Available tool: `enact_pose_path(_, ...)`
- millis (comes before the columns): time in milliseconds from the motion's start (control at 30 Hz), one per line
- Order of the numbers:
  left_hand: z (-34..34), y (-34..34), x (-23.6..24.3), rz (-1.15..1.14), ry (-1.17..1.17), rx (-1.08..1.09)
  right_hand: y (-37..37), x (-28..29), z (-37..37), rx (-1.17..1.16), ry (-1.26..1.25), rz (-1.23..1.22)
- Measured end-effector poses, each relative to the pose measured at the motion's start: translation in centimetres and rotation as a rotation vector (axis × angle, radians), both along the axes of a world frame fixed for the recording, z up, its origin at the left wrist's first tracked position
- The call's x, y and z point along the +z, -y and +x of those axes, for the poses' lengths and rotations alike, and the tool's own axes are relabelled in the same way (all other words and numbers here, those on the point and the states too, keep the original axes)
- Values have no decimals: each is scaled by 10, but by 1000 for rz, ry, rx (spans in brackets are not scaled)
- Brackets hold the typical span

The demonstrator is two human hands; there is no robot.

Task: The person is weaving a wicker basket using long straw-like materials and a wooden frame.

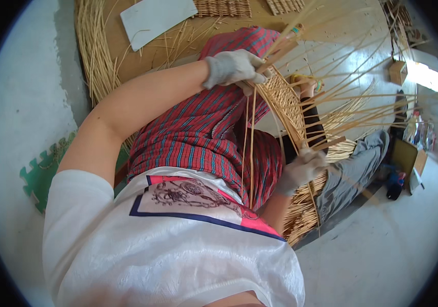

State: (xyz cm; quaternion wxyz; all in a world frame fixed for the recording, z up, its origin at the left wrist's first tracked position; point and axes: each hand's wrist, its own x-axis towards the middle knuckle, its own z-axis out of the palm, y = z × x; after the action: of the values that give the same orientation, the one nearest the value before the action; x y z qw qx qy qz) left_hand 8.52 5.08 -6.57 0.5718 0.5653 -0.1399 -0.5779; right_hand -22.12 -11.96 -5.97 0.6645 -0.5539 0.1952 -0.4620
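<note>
Gripping the upper end of a woven piece (284, 100), the left hand (238, 69), in a pale glove with a grey cuff, has its fingers bent closed over the edge. The right hand (305, 168), also gloved, is curled shut at the lower end of the same piece; it is a little blurred, so whether it also pinches a single strand is hard to tell. Between the two hands the woven piece stands at a slant above the person's lap, to the right of the red striped cloth (178, 148) over the legs. Long loose strands (352, 105) fan out from it toward the right, and a few thin canes (252, 148) hang from near the left hand down over the striped cloth. Below the right hand lies a thick heap of straw-coloured stalks (301, 217), beside grey fabric (357, 176). Farther off, a white sheet (155, 21) rests on a tan surface (144, 60) scattered with cut bits, with a long bundle of stalks (95, 51) along its left side.
</note>
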Motion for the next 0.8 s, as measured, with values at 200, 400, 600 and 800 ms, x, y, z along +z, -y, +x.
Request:
enact_pose_path(200, 7, -10, -9, -64, -126, -37, -54, 8, 5, -198, -513, 294)
enact_pose_path(400, 5, -7, -12, -81, -178, -80, -87, -22, 52, -69, -299, 676)
enact_pose_path(600, 4, -4, -9, -1, -73, -59, -46, 19, 68, -178, -433, -87)
enact_pose_path(800, -22, 7, -12, -7, 11, 79, 31, 90, 203, 133, -817, -761)
